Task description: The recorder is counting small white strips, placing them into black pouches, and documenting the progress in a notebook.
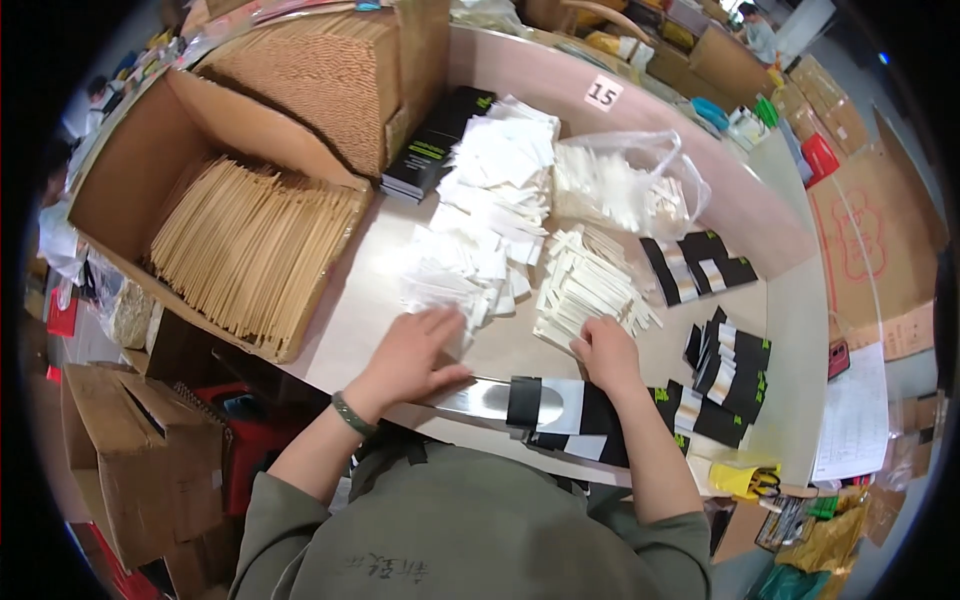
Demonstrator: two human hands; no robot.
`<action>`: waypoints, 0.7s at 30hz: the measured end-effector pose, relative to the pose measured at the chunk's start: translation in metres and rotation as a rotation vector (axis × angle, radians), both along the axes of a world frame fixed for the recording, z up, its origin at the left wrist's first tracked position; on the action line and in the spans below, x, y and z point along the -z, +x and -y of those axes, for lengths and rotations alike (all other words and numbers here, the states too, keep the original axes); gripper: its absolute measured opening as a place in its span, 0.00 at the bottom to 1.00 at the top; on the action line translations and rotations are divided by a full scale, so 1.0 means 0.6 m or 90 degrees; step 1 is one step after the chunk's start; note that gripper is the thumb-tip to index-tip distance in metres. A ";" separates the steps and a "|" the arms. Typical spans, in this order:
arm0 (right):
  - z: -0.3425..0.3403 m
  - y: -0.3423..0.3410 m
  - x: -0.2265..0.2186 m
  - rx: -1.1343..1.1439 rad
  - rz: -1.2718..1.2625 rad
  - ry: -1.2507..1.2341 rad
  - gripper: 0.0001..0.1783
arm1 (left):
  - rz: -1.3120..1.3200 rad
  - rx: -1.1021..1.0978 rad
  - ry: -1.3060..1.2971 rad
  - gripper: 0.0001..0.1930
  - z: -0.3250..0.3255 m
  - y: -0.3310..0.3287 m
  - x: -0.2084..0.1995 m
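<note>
My left hand [412, 352] lies with fingers stretched and thumb apart at the near end of a long heap of white paper slips [495, 190]. My right hand [608, 352] is closed, its fingertips pinched at the near edge of a pile of narrow cream-white strips [585, 285]; what they hold, if anything, is hidden. Between my forearms a shiny metal plate [475, 398] lies along the table's near edge. Black flat pieces with white bands [555, 405] rest at its right end, partly under my right forearm.
On the left stands an open carton [110, 215] packed with brown cardboard pieces [250, 250]. Behind it are another filled carton [300, 85] and stacked black packages [430, 150]. A clear plastic bag [625, 185] of strips and banded black stacks [735, 375] occupy the right. A low partition [740, 140] edges the table.
</note>
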State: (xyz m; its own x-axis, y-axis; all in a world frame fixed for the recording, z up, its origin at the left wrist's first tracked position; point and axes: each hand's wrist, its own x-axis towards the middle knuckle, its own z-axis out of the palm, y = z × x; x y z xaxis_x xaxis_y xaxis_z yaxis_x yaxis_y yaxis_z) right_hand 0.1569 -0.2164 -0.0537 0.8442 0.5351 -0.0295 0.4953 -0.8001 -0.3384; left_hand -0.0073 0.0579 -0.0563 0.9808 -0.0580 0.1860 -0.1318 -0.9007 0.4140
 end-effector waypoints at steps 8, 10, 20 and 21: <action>0.014 -0.016 -0.030 -0.110 0.141 -0.001 0.08 | 0.169 -0.297 -0.049 0.21 -0.124 -0.083 -0.046; -0.043 -0.031 -0.044 -0.143 0.060 0.029 0.08 | 0.158 -0.483 0.076 0.13 -0.204 -0.095 -0.064; -0.234 -0.099 0.027 -0.340 -0.012 -0.092 0.05 | -0.109 -0.442 0.145 0.07 -0.286 -0.116 -0.036; -0.236 -0.090 0.015 -0.373 -0.012 -0.119 0.05 | -0.140 -0.432 0.132 0.06 -0.293 -0.124 -0.026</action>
State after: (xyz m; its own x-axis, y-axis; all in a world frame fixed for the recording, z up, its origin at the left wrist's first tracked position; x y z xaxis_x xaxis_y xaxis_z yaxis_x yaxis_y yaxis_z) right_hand 0.1027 -0.0750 -0.0628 0.4094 0.8945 -0.1795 0.8659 -0.4430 -0.2323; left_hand -0.0819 0.2337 -0.0406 0.8271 0.5611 0.0317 0.5476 -0.8174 0.1788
